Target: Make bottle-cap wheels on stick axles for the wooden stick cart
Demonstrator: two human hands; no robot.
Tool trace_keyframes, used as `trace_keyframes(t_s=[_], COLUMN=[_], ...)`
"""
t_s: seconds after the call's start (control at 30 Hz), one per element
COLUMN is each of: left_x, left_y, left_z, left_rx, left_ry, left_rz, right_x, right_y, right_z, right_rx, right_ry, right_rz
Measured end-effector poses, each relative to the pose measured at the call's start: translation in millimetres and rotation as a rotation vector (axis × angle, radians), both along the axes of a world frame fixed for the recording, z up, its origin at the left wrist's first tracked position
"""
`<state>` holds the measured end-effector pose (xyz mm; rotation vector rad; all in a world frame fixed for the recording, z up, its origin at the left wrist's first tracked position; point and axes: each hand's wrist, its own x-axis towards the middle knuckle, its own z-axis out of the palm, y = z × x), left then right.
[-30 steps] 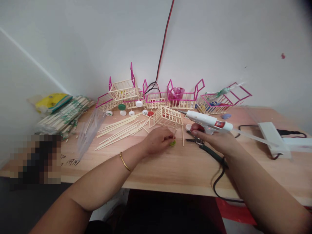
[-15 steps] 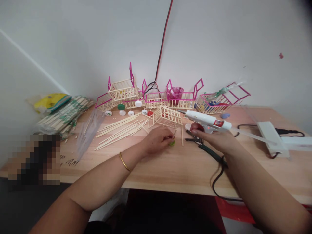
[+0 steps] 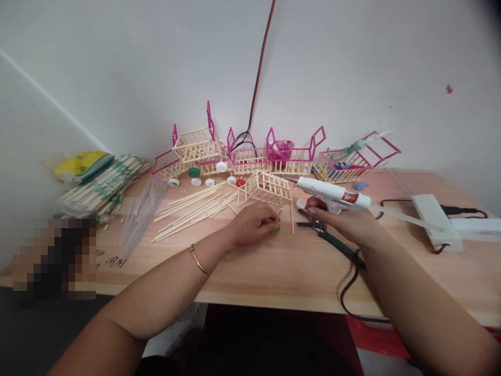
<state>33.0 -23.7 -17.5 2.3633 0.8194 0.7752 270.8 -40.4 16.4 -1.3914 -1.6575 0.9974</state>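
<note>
My left hand [image 3: 254, 224] is low over the table, fingertips pinched at a small green bottle cap [image 3: 276, 230]. A short thin stick [image 3: 279, 214] shows just above the cap; whether the two are joined I cannot tell. My right hand [image 3: 340, 219] is closed around the handle of a white hot glue gun [image 3: 326, 192], its nozzle pointing left and a clear glue stick [image 3: 407, 218] trailing from its back. Below the gun lie dark-handled pliers [image 3: 332, 241] and a white cap [image 3: 301, 204]. Behind my left hand stands an unpainted wooden-stick frame [image 3: 270, 188].
Loose wooden sticks [image 3: 191, 209] lie left of my hands, near bundled sticks [image 3: 105, 180] in plastic. Stick carts with pink edges [image 3: 293, 159] line the wall, with a pink-stained cup [image 3: 282, 151] among them. A power strip [image 3: 436, 222] and a black cord [image 3: 344, 292] are on the right.
Almost nothing differs. The view has shifted very slightly, while both hands keep their places and their holds.
</note>
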Motion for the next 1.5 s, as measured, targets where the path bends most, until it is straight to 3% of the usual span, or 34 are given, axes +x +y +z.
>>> trace_keyframes(t_s=[0.4, 0.77, 1.5], left_x=[-3.2, 0.4, -0.6], left_y=[1.5, -1.5, 0.1], left_z=[1.6, 3.3, 2.6], left_rx=[-0.021, 0.036, 0.035], left_ry=[0.013, 0.173, 0.212], left_rz=[-0.016, -0.028, 0.051], right_x=[-0.6, 1.0, 2.4], right_y=[-0.1, 0.6, 1.6], right_z=[2.3, -0.1, -1.2], right_rx=[0.008, -0.009, 0.013], right_ry=[-0.004, 0.0, -0.028], right_rz=[0.008, 0.005, 0.003])
